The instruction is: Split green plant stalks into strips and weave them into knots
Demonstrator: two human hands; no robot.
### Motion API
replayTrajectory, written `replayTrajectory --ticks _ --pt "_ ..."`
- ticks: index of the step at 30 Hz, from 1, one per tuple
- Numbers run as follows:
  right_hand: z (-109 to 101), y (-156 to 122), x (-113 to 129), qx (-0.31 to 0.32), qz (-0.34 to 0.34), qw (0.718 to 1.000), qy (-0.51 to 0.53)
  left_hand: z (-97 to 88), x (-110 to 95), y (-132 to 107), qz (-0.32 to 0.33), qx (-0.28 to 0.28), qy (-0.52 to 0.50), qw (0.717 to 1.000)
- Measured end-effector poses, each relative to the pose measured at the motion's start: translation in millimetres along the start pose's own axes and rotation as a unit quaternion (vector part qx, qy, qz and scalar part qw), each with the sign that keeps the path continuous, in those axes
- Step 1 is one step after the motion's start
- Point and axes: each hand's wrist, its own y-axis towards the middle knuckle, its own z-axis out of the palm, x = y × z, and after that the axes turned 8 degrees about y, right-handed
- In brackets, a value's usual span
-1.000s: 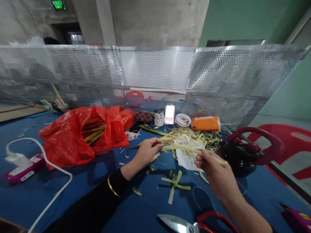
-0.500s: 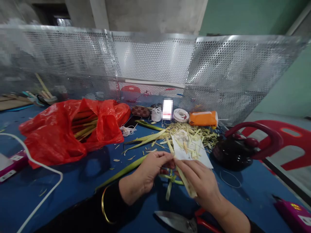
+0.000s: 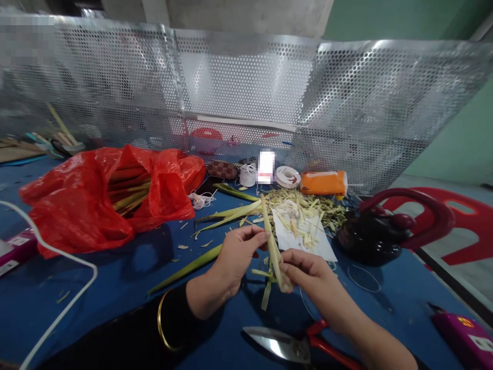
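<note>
Pinched the pale leaf [image 3: 273, 249] partway up between fingers of the left hand [image 3: 239, 253], nipped its near end in the right hand [image 3: 314, 268], apparently to keep it straight!

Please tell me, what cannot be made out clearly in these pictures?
In the head view:
Leaf cross: partly hidden behind the held strip.
Scissors: handles partly behind the right forearm, cut by bottom edge.
Stalks: lower parts hidden inside the red bag.
White object: blurred by pixelation.

Thin glossy plastic bag [image 3: 165, 192], shiny metal scissor blades [image 3: 275, 343], smooth glazed-looking kettle [image 3: 365, 239], fibrous matt leaf strip [image 3: 272, 244].
</note>
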Motion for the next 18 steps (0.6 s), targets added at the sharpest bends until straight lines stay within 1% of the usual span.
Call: replayTrajectory --ticks 3,5,8,11,12,13,15,18 --pt "1.5 0.6 -3.1 -0.023 0.002 1.0 0.007 0.0 3.1 2.0 -0.035 0.023 -0.049 0.998" --pt "1.3 0.4 -6.6 -0.031 -0.019 0.999 -0.013 0.8 4.3 1.7 -0.042 0.03 -0.069 0.996" --pt "0.2 -1.0 -12.5 -0.052 -0.072 0.993 -0.076 4.3 5.8 -2.3 -0.032 0.042 -0.054 0.997" --pt "-0.5 -2.8 -17.1 -0.088 -0.113 0.98 -0.139 9.2 8.9 -8.0 -0.017 0.095 -0.022 0.995" --pt "-0.5 -3.2 -17.9 -0.095 -0.121 0.976 -0.155 10.6 10.2 -9.5 -0.014 0.105 -0.018 0.994" --pt "-0.3 -3.5 -18.1 -0.098 -0.126 0.973 -0.165 11.7 11.3 -10.4 -0.015 0.105 -0.016 0.994" --pt "-0.2 -3.7 -17.3 -0.099 -0.132 0.973 -0.159 13.0 12.7 -11.1 -0.024 0.08 -0.012 0.996" --pt "-2.1 -2.4 -14.9 -0.112 -0.128 0.979 -0.11 13.4 11.5 -10.1 -0.029 0.05 0.001 0.998"
